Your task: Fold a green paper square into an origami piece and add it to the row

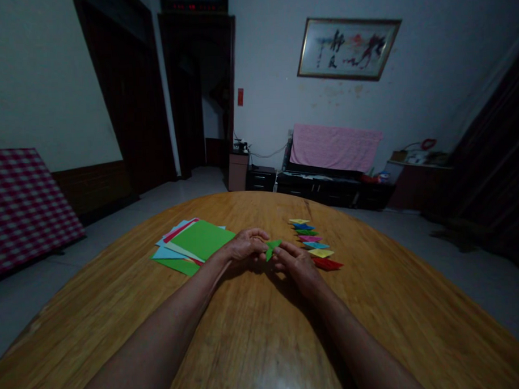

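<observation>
A small folded piece of green paper (271, 249) is pinched between both hands above the round wooden table (256, 336). My left hand (246, 245) grips its left side, fingers curled. On its right side, my right hand (299, 265) holds it between thumb and fingers. To the left lies a loose stack of coloured paper sheets (204, 239), a green one on top. Just right of my right hand, several folded paper pieces stand in a row, from a yellow one (299, 221) at the far end to a red one (328, 263) nearest me.
Beyond the table stands a black cabinet (314, 184), with a pink cloth (335, 147) draped over what is on it. A red checked cloth (21, 208) hangs at the far left. A framed picture (348, 48) is on the wall, and a dark curtain (491, 129) is at the right.
</observation>
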`<state>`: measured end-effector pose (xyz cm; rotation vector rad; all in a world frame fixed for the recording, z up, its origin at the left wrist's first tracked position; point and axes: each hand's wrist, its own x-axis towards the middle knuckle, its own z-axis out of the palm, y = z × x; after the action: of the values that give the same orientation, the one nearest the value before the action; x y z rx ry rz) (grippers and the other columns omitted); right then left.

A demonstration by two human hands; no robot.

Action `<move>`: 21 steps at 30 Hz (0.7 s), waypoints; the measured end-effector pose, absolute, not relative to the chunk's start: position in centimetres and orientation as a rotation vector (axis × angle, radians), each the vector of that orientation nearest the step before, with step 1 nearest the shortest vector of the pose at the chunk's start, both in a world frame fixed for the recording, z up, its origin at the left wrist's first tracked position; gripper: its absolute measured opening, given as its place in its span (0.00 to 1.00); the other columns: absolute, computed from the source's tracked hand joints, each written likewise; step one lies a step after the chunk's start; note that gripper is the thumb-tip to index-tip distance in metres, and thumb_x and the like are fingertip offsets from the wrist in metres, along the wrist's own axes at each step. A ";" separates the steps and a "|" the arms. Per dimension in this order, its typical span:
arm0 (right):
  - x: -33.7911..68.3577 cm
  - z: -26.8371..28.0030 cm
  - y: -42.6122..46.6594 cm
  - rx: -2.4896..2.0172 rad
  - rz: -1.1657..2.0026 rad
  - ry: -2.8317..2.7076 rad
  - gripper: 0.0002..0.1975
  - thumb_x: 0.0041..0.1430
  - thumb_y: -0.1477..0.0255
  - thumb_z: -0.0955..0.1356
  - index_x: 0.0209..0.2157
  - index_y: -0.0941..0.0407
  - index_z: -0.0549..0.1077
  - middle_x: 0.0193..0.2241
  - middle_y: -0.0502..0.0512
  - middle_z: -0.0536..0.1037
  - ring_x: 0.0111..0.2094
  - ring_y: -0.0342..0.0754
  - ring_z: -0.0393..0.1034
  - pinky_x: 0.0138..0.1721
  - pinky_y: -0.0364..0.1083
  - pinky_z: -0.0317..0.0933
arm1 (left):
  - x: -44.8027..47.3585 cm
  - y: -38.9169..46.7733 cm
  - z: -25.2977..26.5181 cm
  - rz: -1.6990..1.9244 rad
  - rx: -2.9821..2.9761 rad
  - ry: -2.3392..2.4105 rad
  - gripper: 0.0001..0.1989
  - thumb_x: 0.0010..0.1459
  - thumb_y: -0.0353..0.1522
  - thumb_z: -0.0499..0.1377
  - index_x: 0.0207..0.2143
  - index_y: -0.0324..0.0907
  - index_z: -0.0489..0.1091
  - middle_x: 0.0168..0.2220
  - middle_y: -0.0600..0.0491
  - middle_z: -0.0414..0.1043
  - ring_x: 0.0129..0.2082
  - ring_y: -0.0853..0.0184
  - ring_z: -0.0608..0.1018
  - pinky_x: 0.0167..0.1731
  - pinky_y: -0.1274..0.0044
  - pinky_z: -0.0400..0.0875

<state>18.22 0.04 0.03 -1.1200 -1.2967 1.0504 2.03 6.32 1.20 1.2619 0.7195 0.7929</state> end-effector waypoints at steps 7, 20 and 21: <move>18.1 0.3 -0.6 -0.966 1.265 -1.223 0.20 0.52 0.61 0.71 0.46 0.51 0.73 0.38 0.54 0.78 0.38 0.48 0.73 0.38 0.46 0.66 | 2.4 6.3 1.0 0.745 1.189 0.651 0.13 0.39 0.29 0.65 0.29 0.38 0.66 0.18 0.57 0.69 0.16 0.76 0.69 0.18 0.84 0.61; 18.2 -0.4 0.3 -0.993 1.099 -1.286 0.18 0.47 0.62 0.72 0.41 0.52 0.76 0.38 0.54 0.79 0.39 0.51 0.73 0.38 0.48 0.68 | 2.9 5.8 1.4 0.777 1.354 0.738 0.16 0.42 0.33 0.67 0.32 0.39 0.65 0.22 0.56 0.70 0.19 0.73 0.72 0.19 0.82 0.63; 18.2 -0.5 0.4 -0.993 1.094 -1.295 0.19 0.47 0.61 0.72 0.41 0.52 0.76 0.38 0.55 0.79 0.39 0.52 0.73 0.38 0.48 0.67 | 3.0 5.8 1.4 0.778 1.385 0.754 0.16 0.42 0.34 0.66 0.32 0.39 0.65 0.22 0.56 0.70 0.18 0.73 0.72 0.19 0.82 0.62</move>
<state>18.18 0.36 -0.46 -0.9930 -1.2948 1.0939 2.98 5.79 1.38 1.3846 0.7538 0.7784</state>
